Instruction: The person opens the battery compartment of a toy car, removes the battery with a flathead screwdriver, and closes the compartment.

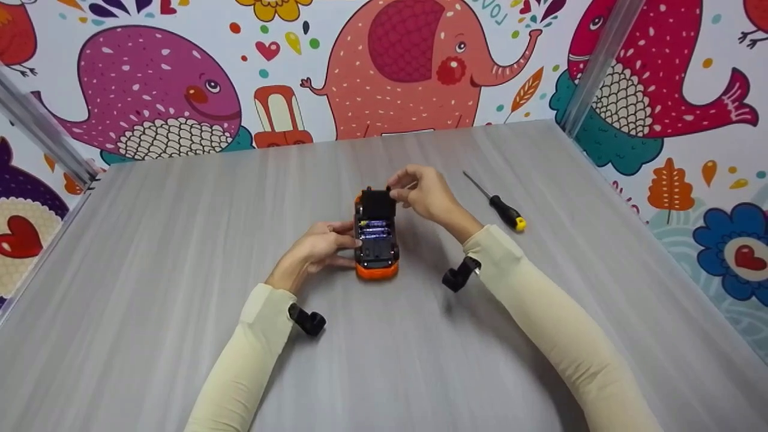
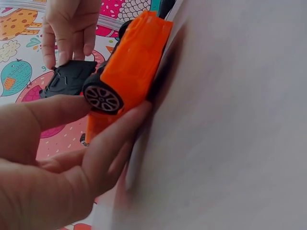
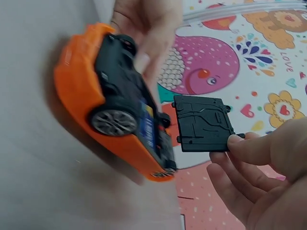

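An orange toy car (image 1: pixel 377 272) lies upside down on the table, its black underside facing up. Batteries (image 1: pixel 374 228) with purple wrappers show in its uncovered compartment. My left hand (image 1: pixel 319 247) grips the car from the left side, thumb by a wheel (image 2: pixel 102 97) and fingers along the orange body in the left wrist view. Over the car's far end, my right hand (image 1: pixel 425 193) pinches a flat black battery cover (image 3: pixel 203 123) by one corner, between thumb and fingers. Small tabs stick out along the cover's edges, and it is held apart from the car in the right wrist view.
To the right of my right hand lies a screwdriver (image 1: pixel 507 211) with a black and yellow handle, its shaft pointing away to the upper left. The grey table (image 1: pixel 180 252) ends at a wall (image 1: pixel 276 72) printed with cartoon animals. Metal posts stand at both far corners.
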{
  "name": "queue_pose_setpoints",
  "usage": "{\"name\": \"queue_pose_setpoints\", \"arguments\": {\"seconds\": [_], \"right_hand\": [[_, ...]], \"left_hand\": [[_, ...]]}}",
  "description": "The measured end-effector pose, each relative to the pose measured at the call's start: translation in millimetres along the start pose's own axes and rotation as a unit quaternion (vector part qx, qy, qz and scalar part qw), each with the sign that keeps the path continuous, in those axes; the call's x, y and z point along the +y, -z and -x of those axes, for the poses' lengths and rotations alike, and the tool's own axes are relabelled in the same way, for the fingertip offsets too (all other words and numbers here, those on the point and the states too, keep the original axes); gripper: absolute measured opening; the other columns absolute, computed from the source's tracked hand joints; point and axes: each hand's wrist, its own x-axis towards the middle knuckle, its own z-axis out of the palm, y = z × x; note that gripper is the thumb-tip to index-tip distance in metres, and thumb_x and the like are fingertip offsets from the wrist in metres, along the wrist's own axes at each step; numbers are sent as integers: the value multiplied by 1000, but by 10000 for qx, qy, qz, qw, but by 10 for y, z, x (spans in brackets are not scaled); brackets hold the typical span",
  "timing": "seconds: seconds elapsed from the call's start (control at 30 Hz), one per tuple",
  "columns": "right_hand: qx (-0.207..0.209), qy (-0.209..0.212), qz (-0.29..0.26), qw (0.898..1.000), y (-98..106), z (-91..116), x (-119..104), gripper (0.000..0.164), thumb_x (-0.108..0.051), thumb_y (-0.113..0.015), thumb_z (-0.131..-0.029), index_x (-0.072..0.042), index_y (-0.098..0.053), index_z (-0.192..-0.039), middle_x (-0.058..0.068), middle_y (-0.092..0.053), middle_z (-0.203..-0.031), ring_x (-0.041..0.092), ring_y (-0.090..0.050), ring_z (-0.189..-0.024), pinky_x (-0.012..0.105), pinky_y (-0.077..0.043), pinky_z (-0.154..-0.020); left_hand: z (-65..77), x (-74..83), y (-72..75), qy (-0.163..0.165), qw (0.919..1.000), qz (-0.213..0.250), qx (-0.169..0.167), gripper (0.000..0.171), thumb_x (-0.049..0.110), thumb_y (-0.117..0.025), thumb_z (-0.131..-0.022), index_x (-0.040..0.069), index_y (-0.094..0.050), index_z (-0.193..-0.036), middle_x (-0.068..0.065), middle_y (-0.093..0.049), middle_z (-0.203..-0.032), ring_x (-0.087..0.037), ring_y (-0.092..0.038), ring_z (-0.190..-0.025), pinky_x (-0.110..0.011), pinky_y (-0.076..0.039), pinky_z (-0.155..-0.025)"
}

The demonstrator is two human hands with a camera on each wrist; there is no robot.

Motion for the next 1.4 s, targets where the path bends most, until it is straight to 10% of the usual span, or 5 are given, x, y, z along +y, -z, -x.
{"name": "queue_pose_setpoints", "arguments": {"seconds": [0.67,1.4], "right_hand": [[442,-602,-709,9947,531,-278,286,22,0,-64,-95,1,-67,-117,12,-68,-104,15,-69,-75,26,-63,-66],[604,-1824,-1465,9704,600,-416,825,30,-3,-60,-98,2,-63,-128,9,-62,-111,13,-62,-85,25,-63,-73]], "left_hand": [[-7,12,-16,127,9999,30,7,66,-7,-54,-94,-3,-29,-155,-22,-42,-155,-39,-48,-139,-50,-60,-89],[9,20,-1,225,9996,-50,133,65,-5,-55,-94,-1,-31,-154,-23,-45,-152,-38,-49,-138,-51,-59,-92]]}}
